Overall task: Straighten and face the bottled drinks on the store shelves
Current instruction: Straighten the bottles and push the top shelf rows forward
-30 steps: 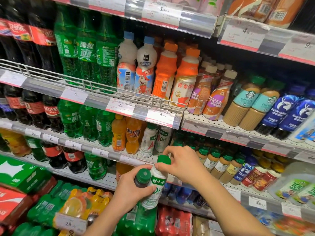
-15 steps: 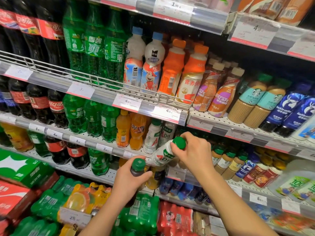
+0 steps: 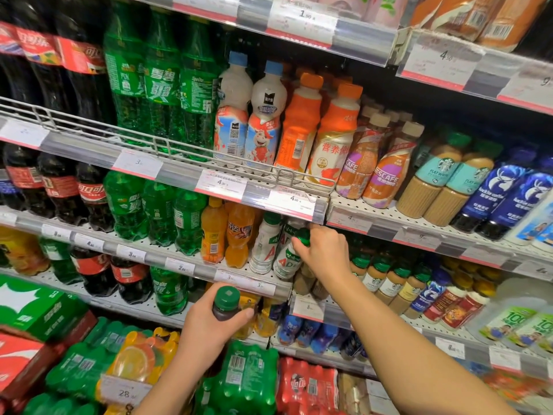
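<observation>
Gripping a white bottle (image 3: 288,259) by its green cap, the right hand (image 3: 324,250) is seen at the second shelf (image 3: 167,260), where the bottle is tilted beside an upright white bottle (image 3: 264,247) of the same kind; red letters "AD" can be read on both labels. A dark bottle with a green cap (image 3: 226,304) is held upright in the curled fingers of the left hand (image 3: 209,324), in front of the shelf below and apart from it; its label is hidden by the hand. Orange Fanta bottles (image 3: 227,235) and green Sprite bottles (image 3: 155,214) are lined up to the left of the white pair, with Coca-Cola bottles (image 3: 59,190) further left. On the shelf above, Nescafé bottles (image 3: 386,175), Starbucks "Flat White" bottles (image 3: 434,181) and blue bottles that seem to read "luckin coffee" (image 3: 508,202) are displayed. Price tags marked "4.00" (image 3: 221,182) and "4.50" (image 3: 294,199) are fixed to that shelf's edge.
</observation>
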The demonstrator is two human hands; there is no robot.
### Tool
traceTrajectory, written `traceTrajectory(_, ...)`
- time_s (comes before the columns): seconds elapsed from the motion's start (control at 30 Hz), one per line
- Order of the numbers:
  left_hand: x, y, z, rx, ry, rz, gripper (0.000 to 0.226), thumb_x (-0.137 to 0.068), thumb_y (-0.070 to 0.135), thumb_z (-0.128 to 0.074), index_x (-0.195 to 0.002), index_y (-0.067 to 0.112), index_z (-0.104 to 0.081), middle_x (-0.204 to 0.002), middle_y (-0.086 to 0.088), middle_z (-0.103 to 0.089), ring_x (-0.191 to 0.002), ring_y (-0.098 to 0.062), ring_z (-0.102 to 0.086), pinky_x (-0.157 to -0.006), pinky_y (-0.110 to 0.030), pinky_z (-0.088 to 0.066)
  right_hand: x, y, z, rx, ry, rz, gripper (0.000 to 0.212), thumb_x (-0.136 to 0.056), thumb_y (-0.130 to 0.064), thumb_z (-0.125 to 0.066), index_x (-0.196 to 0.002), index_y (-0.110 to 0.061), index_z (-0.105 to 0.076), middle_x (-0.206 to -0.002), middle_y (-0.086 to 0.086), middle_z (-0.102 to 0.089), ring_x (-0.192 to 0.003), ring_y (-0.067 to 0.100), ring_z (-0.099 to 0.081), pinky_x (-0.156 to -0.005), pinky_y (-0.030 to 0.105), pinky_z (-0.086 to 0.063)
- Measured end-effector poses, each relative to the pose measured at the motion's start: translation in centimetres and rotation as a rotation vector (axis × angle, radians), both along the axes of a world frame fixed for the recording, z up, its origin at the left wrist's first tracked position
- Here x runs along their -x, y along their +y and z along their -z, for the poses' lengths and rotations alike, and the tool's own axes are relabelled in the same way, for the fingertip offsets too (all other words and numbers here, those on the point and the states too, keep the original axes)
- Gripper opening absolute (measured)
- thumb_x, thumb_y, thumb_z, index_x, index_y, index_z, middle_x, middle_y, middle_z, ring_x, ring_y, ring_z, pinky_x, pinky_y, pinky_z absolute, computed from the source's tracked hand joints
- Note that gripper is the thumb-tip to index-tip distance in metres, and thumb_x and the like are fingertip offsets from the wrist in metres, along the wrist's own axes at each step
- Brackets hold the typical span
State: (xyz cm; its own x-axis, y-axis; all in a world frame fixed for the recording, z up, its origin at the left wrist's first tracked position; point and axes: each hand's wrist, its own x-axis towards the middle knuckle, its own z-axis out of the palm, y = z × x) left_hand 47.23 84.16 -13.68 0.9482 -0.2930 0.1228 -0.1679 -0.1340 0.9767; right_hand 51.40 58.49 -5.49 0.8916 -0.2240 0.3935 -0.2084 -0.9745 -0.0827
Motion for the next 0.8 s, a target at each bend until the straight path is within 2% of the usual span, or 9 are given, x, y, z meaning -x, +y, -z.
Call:
traceTrajectory(0.1,0.1,0.3,-0.3,0.012,0.009,0.001,0.031,-0.076,0.021,-0.088,-0.093,0.028,-0.064,-0.079,0.000,-0.068,-0.068,-0.008,-0.062,-0.068,-0.022,-0.049,-0.6,0.2,-0.1,0.004,0.080,-0.001,0.045,-0.096,-0.054,-0.057,-0.077,-0.013,-0.059,-0.085,0.010,-0.068,-0.082,0.037,-0.067,-0.067,0.037,-0.049)
traceTrajectory(0.23,0.0,0.5,-0.2,0.000,0.007,-0.004,0.031,-0.075,0.021,-0.088,-0.094,0.029,-0.064,-0.079,0.000,-0.070,-0.069,-0.010,-0.064,-0.069,-0.021,-0.050,-1.4,0.1,0.0,-0.049,0.122,0.004,0.040,-0.096,-0.042,-0.062,-0.079,-0.006,-0.069,-0.092,0.014,-0.070,-0.089,0.038,-0.066,-0.073,0.037,-0.051)
traceTrajectory(0.3,0.0,0.5,-0.2,0.000,0.001,-0.009,0.032,-0.075,0.020,-0.089,-0.093,0.029,-0.064,-0.078,0.002,-0.070,-0.069,-0.010,-0.064,-0.068,-0.019,-0.050,-1.8,0.2,-0.4,-0.129,0.134,0.021,0.031,-0.094,-0.037,-0.066,-0.076,-0.012,-0.068,-0.094,0.011,-0.072,-0.093,0.034,-0.066,-0.078,0.035,-0.054)
traceTrajectory(0.4,-0.1,0.3,-0.3,-0.007,-0.006,-0.009,0.032,-0.075,0.020,-0.088,-0.093,0.030,-0.064,-0.077,0.004,-0.069,-0.069,-0.010,-0.064,-0.068,-0.019,-0.050,-2.4,0.5,-1.0,-0.126,0.151,0.094,0.025,-0.095,-0.041,-0.064,-0.092,-0.017,-0.068,-0.101,0.007,-0.072,-0.098,0.030,-0.067,-0.080,0.033,-0.052)
traceTrajectory(0.5,0.0,0.0,-0.4,-0.007,-0.001,-0.005,0.031,-0.076,0.020,-0.088,-0.092,0.031,-0.063,-0.078,0.003,-0.069,-0.069,-0.009,-0.063,-0.067,-0.018,-0.049,-3.0,0.7,-0.7,-0.052,0.177,0.160,0.038,-0.099,-0.054,-0.053,-0.110,-0.022,-0.069,-0.108,0.004,-0.072,-0.100,0.028,-0.068,-0.076,0.031,-0.049)
traceTrajectory(0.57,0.0,-0.3,-0.4,-0.006,-0.002,0.004,0.031,-0.076,0.022,-0.088,-0.093,0.031,-0.064,-0.079,0.002,-0.069,-0.070,-0.010,-0.063,-0.068,-0.019,-0.049,-3.5,0.6,-0.5,-0.064,0.225,0.201,0.045,-0.100,-0.060,-0.046,-0.117,-0.024,-0.067,-0.114,0.004,-0.070,-0.105,0.026,-0.067,-0.080,0.031,-0.051)
traceTrajectory(0.67,0.1,-0.6,-0.6,-0.007,0.006,0.012,0.030,-0.075,0.023,-0.088,-0.093,0.030,-0.064,-0.079,0.000,-0.069,-0.071,-0.012,-0.063,-0.068,-0.021,-0.049,-4.3,0.2,-0.5,-0.137,0.307,0.244,0.038,-0.101,-0.053,-0.051,-0.120,-0.024,-0.067,-0.123,0.002,-0.067,-0.112,0.025,-0.065,-0.084,0.030,-0.050)
traceTrajectory(0.8,0.1,-0.8,-0.7,-0.010,0.021,0.018,0.031,-0.075,0.023,-0.089,-0.092,0.030,-0.064,-0.079,0.000,-0.069,-0.070,-0.011,-0.063,-0.069,-0.022,-0.049,-4.7,-0.4,0.5,-0.202,0.314,0.234,0.028,-0.099,-0.043,-0.057,-0.117,-0.024,-0.067,-0.125,0.002,-0.064,-0.114,0.024,-0.062,-0.078,0.026,-0.039)
